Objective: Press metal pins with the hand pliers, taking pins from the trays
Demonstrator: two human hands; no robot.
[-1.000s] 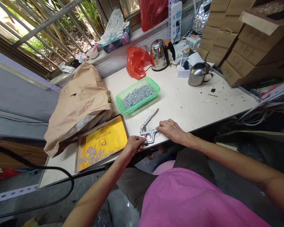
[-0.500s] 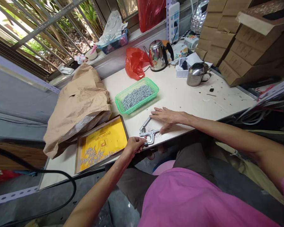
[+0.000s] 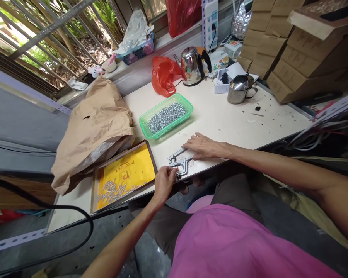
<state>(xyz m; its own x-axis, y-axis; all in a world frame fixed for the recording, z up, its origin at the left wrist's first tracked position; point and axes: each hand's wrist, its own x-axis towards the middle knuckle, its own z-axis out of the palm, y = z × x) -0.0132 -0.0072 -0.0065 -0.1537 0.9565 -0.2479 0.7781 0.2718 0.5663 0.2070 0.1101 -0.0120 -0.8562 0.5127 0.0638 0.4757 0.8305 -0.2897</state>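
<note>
A metal plier-like hand tool point(image 3: 178, 160) lies at the near edge of the white table point(image 3: 237, 119). My right hand point(image 3: 201, 146) rests on its handles, fingers wrapped over them and pressing them together. At the tool's jaws, my left hand point(image 3: 164, 181) pinches something too small to make out. A green basket point(image 3: 166, 115) full of small metal pieces stands just beyond the tool. To the left, a yellow-lined box lid point(image 3: 124, 173) holds a scatter of similar metal pieces.
A crumpled brown paper sack point(image 3: 94, 123) lies at the left. A red plastic bag point(image 3: 164, 79), an electric kettle point(image 3: 193, 65) and a steel pot point(image 3: 239, 88) stand at the back. Cardboard boxes point(image 3: 292, 50) are stacked at the right. A black cable point(image 3: 46, 208) loops below left.
My right hand moved from beside the tool onto its upper handle and pushed it down, so the handles have come together. My left hand stays at the jaws.
</note>
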